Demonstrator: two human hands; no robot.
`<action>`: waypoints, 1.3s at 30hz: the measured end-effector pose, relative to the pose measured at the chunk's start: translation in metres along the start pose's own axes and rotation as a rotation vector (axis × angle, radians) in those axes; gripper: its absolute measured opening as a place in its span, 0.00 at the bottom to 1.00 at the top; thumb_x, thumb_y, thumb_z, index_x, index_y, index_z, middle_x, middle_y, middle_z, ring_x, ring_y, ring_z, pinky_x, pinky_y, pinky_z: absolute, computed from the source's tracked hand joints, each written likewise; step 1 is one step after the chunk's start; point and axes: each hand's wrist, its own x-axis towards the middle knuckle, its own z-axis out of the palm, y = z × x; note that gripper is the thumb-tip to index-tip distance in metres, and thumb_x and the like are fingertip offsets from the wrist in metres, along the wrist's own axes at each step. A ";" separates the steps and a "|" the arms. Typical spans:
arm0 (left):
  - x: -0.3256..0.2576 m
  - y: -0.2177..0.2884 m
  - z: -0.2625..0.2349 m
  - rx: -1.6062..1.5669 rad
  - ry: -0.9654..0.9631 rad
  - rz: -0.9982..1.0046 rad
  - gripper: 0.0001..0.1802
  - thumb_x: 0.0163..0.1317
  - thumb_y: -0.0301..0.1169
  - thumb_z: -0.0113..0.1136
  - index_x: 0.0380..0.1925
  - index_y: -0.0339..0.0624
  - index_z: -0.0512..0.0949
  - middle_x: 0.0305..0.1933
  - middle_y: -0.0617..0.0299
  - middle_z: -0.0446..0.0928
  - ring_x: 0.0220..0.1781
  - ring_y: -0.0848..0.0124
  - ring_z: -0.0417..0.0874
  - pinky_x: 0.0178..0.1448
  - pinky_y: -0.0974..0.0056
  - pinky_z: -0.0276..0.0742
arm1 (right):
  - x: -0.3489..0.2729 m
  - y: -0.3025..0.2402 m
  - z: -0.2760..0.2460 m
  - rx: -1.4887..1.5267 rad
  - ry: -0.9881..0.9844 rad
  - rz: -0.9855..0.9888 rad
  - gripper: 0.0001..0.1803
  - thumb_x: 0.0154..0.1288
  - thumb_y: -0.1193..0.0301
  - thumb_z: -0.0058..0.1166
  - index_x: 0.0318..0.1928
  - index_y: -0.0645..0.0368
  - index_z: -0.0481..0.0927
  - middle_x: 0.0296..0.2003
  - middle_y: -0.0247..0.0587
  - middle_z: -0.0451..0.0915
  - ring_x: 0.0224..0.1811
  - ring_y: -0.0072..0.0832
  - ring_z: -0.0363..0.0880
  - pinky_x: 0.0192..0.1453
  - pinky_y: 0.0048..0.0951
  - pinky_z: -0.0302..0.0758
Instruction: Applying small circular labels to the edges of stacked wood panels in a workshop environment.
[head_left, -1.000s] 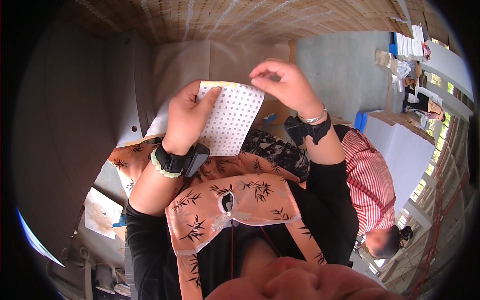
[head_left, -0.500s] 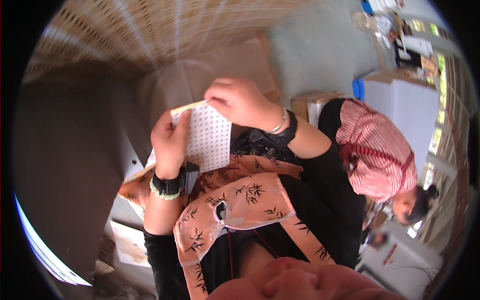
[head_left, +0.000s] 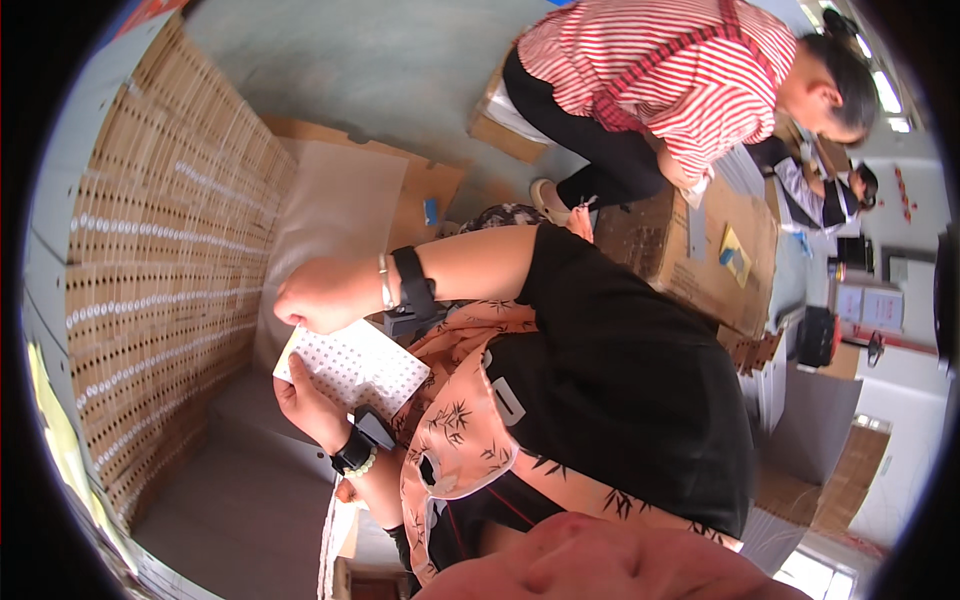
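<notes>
A white sticker sheet (head_left: 375, 365) printed with rows of small dark marks lies tilted in front of my body. My left hand (head_left: 310, 402) grips its lower left side, the thumb on top and the fingers underneath. Above the sheet's upper edge, my right hand (head_left: 325, 292) is closed, thumb and fingertips together and touching or very near that edge. What those fingertips pinch, if anything, is too small to make out. Black bands circle both wrists. Just left of my hands rises a tall stack of brown cardboard pieces (head_left: 180, 290) with rows of dark holes and several lines of round white spots.
Brown sheeting (head_left: 335, 200) covers the floor beside the stack, with flattened cardboard (head_left: 432, 185) under it. A co-worker in a striped top (head_left: 650, 75) bends over a large cardboard box (head_left: 690, 240) at the upper right. A small blue item (head_left: 430, 211) lies on the cardboard.
My view has swung, bringing the stack's face and the co-worker's box into sight. The sheet stays in my left hand, while my right hand remains closed at its upper edge.
</notes>
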 end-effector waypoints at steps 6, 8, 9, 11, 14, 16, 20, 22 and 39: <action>-0.084 -0.013 0.105 -0.043 -0.012 0.002 0.15 0.71 0.31 0.52 0.50 0.30 0.75 0.48 0.53 0.80 0.47 0.66 0.82 0.50 0.62 0.78 | -0.107 -0.005 -0.064 0.006 0.168 -0.069 0.02 0.47 0.72 0.54 0.24 0.56 0.77 0.23 0.41 0.76 0.30 0.44 0.77 0.32 0.43 0.72; -0.103 -0.030 0.135 -0.025 0.031 -0.011 0.14 0.70 0.31 0.52 0.49 0.30 0.75 0.48 0.53 0.80 0.47 0.66 0.81 0.51 0.62 0.77 | -0.141 0.002 -0.080 -0.002 0.172 -0.026 0.02 0.47 0.72 0.54 0.24 0.56 0.77 0.23 0.41 0.76 0.30 0.44 0.78 0.32 0.44 0.72; -0.110 -0.038 0.151 -0.010 0.055 -0.012 0.14 0.70 0.31 0.53 0.48 0.30 0.75 0.49 0.54 0.79 0.47 0.67 0.80 0.52 0.62 0.76 | -0.156 0.008 -0.090 0.002 0.152 -0.002 0.02 0.47 0.72 0.55 0.24 0.56 0.77 0.23 0.41 0.77 0.30 0.44 0.78 0.32 0.44 0.72; -0.118 -0.051 0.173 0.026 0.031 -0.012 0.15 0.69 0.32 0.55 0.49 0.31 0.75 0.49 0.53 0.79 0.47 0.66 0.80 0.53 0.61 0.76 | -0.178 0.015 -0.113 -0.013 0.131 0.018 0.03 0.48 0.71 0.55 0.24 0.57 0.78 0.23 0.42 0.78 0.30 0.45 0.79 0.33 0.44 0.73; -0.138 -0.081 0.207 0.092 0.116 -0.008 0.18 0.67 0.34 0.58 0.51 0.31 0.75 0.51 0.53 0.79 0.49 0.65 0.80 0.53 0.62 0.75 | -0.214 0.037 -0.119 -0.043 0.063 0.074 0.06 0.48 0.70 0.55 0.27 0.58 0.81 0.24 0.45 0.80 0.31 0.45 0.81 0.34 0.44 0.76; -0.146 -0.100 0.226 0.128 0.107 -0.011 0.20 0.67 0.35 0.58 0.51 0.30 0.75 0.52 0.53 0.78 0.50 0.65 0.79 0.55 0.61 0.74 | -0.236 0.049 -0.130 -0.079 0.001 0.098 0.11 0.49 0.69 0.56 0.31 0.61 0.84 0.26 0.48 0.82 0.32 0.45 0.82 0.36 0.44 0.78; -0.147 -0.123 0.248 -0.098 -0.087 -0.234 0.26 0.67 0.40 0.57 0.55 0.29 0.72 0.57 0.52 0.74 0.56 0.63 0.76 0.61 0.58 0.70 | -0.267 0.065 -0.157 -0.084 0.030 0.115 0.11 0.51 0.67 0.56 0.31 0.61 0.84 0.28 0.47 0.83 0.34 0.45 0.83 0.36 0.44 0.79; -0.148 -0.134 0.264 -0.048 -0.082 -0.223 0.27 0.67 0.41 0.56 0.57 0.29 0.71 0.59 0.51 0.73 0.58 0.63 0.74 0.63 0.57 0.67 | -0.276 0.071 -0.170 -0.102 0.058 0.092 0.08 0.55 0.70 0.54 0.31 0.60 0.82 0.27 0.45 0.81 0.35 0.44 0.83 0.38 0.44 0.79; -0.008 -0.127 0.243 -0.155 -0.188 -0.283 0.24 0.71 0.37 0.50 0.60 0.29 0.67 0.58 0.53 0.74 0.56 0.64 0.77 0.61 0.59 0.71 | -0.175 0.149 -0.139 -0.120 0.248 0.035 0.04 0.51 0.71 0.55 0.28 0.56 0.78 0.30 0.42 0.76 0.36 0.42 0.79 0.36 0.43 0.76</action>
